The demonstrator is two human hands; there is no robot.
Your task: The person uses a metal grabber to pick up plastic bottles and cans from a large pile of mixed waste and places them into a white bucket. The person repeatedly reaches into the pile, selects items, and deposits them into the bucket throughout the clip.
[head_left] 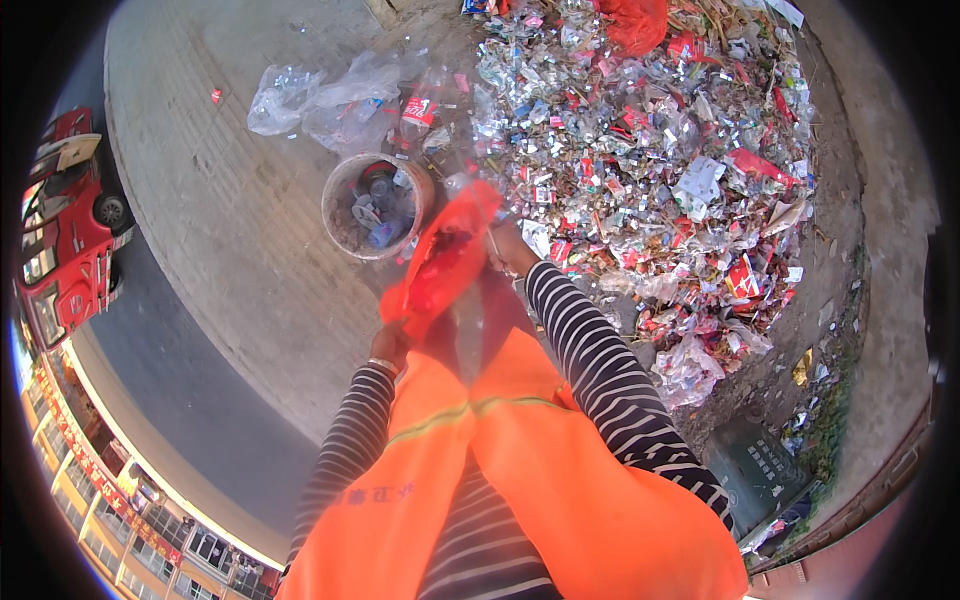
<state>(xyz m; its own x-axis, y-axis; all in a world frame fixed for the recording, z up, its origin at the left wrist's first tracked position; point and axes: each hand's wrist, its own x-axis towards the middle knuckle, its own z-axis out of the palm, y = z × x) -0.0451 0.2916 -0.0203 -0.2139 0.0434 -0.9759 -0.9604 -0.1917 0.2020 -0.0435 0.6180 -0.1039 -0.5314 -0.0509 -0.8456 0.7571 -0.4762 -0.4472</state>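
Observation:
A red plastic bag [450, 251] stretches between my two hands, with reddish contents showing through it. My left hand [390, 343] grips its lower left end. At its upper right side is my right hand [511, 251], closed around the bag's edge and what looks like a thin pale stick or strip. Just beyond the bag stands a round bucket [332, 225] holding plastic bottles and cups. A large plastic bottle with a red label [418, 111] lies behind the bucket, beside clear plastic bags [349, 101].
A wide litter heap [637, 150] spreads to the right, with another red bag [634, 26] on its far side. A green bin [757, 472] stands at lower right. On the road at the left is a red vehicle [71, 240].

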